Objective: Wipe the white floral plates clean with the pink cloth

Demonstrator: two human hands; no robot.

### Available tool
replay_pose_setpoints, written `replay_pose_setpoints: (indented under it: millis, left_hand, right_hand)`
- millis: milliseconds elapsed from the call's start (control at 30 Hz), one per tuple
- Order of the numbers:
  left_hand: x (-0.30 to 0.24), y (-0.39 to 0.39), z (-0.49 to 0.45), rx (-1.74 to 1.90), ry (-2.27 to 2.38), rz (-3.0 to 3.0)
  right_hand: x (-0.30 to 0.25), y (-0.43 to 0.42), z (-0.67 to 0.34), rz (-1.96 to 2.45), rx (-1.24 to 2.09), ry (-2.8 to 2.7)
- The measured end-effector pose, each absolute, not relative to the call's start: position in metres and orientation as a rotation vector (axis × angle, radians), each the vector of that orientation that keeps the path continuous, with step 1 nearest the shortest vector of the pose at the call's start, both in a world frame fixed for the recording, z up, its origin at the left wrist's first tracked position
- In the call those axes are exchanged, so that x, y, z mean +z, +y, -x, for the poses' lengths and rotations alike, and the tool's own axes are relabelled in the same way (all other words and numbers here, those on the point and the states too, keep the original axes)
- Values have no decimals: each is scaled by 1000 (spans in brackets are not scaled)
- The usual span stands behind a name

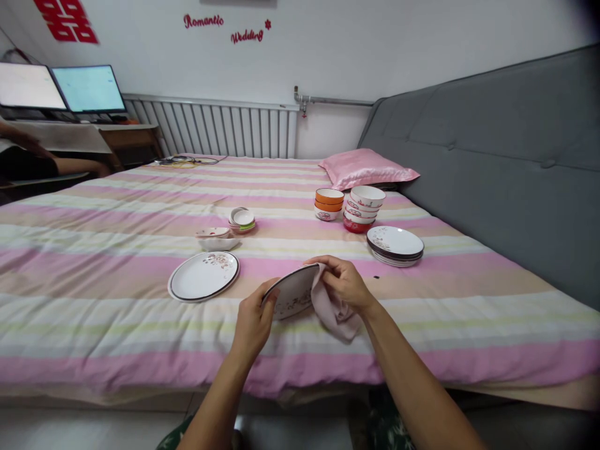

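Observation:
Above the near part of the bed I hold a white plate (293, 296) with a dark rim and brown flowers, tilted up on edge. My left hand (255, 317) grips its left side, thumb on the face. At the opposite edge my right hand (345, 282) pinches a pale pink cloth (332, 312) against the rim, and the cloth hangs down over part of the plate. Left of the hands, a similar flowered plate (199, 278) lies flat, apparently on another. A stack of plates (396, 242) rests to the right.
Behind the plate stack stand white and red bowls (368, 199) and orange bowls (329, 199). Small dishes (242, 217) and angular dishes (215, 240) sit left of centre. A pink pillow (368, 167) leans near the grey headboard (487, 137). Cables (187, 160) lie at the far edge; a person (32, 153) sits far left.

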State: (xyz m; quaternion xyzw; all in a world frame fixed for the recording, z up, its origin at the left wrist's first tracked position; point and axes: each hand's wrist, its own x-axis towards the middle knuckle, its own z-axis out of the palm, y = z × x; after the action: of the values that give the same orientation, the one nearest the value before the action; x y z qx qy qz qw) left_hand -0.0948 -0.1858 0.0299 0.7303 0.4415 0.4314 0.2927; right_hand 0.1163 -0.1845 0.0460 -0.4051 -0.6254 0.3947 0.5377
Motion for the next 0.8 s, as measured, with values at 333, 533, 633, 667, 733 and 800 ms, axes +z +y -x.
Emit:
replay_pose_setpoints:
  millis: [333, 533, 633, 667, 733, 800]
  left_hand:
    - [29, -186, 99, 1139, 1191, -1942]
    - [29, -184, 97, 1147, 1245, -1927]
    - [28, -183, 98, 1155, 1272, -1914]
    - [27, -183, 98, 1155, 1272, -1909]
    - [26, -182, 99, 1153, 1270, -1903]
    - [26, -182, 99, 1153, 1273, -1896]
  right_hand:
    - [42, -182, -104, 1053, 533, -1661]
    - [35, -178, -101, 1094, 513, -1625]
    - [28, -177, -102, 1138, 538, -1592]
    - [26, -177, -103, 1147, 546, -1585]
    - [22, -177, -103, 1161, 549, -1566]
    - [17, -178, -103, 1176, 547, -1542]
